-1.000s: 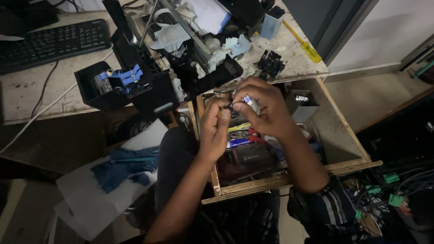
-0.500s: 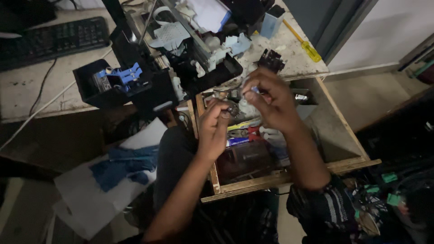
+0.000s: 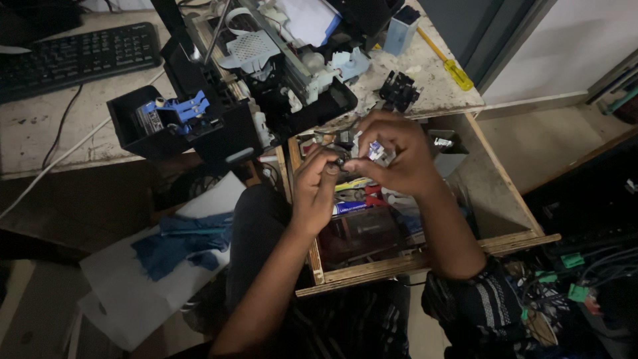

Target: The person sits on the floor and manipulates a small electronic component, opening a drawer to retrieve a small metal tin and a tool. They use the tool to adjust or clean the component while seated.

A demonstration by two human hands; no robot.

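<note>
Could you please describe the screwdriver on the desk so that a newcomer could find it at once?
Find the desk, then its far right corner above the open wooden drawer. The screwdriver lies there diagonally, alone in having a yellow handle.

One keyboard, one yellow-handled screwdriver, one open wooden drawer, two hands.

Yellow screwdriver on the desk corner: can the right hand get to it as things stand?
Probably yes. The yellow screwdriver lies in the open, nothing on it, just beyond the right hand. But that hand pinches a small part with the left hand.
</note>
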